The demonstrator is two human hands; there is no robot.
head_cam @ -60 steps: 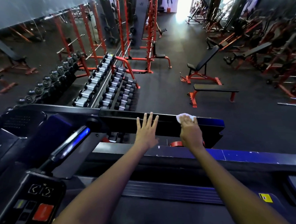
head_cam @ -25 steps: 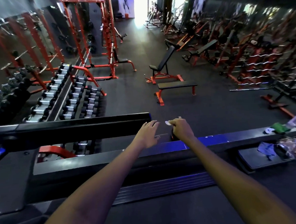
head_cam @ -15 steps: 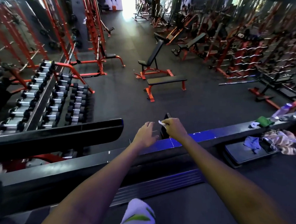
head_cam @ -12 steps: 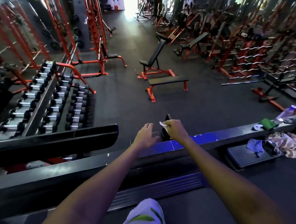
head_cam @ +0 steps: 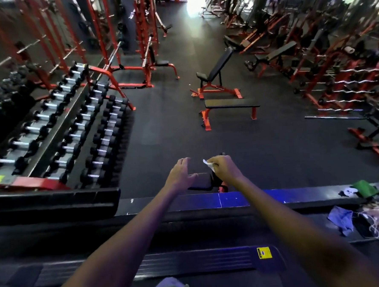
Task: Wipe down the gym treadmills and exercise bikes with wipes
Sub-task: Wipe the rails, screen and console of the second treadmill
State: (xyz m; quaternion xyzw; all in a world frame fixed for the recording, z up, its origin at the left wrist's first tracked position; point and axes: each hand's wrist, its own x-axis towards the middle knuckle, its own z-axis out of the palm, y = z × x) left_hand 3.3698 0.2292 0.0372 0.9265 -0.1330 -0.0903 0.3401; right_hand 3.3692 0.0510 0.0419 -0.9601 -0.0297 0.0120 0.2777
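Our right hand [head_cam: 224, 167] grips a white wipe [head_cam: 208, 164] on a small black pad [head_cam: 200, 181]. Left hand [head_cam: 179, 174] loosely open beside it, holding nothing

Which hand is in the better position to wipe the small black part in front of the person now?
The right hand. It pinches the white wipe and sits on the black part. The left hand holds nothing, fingers loosely spread beside it.
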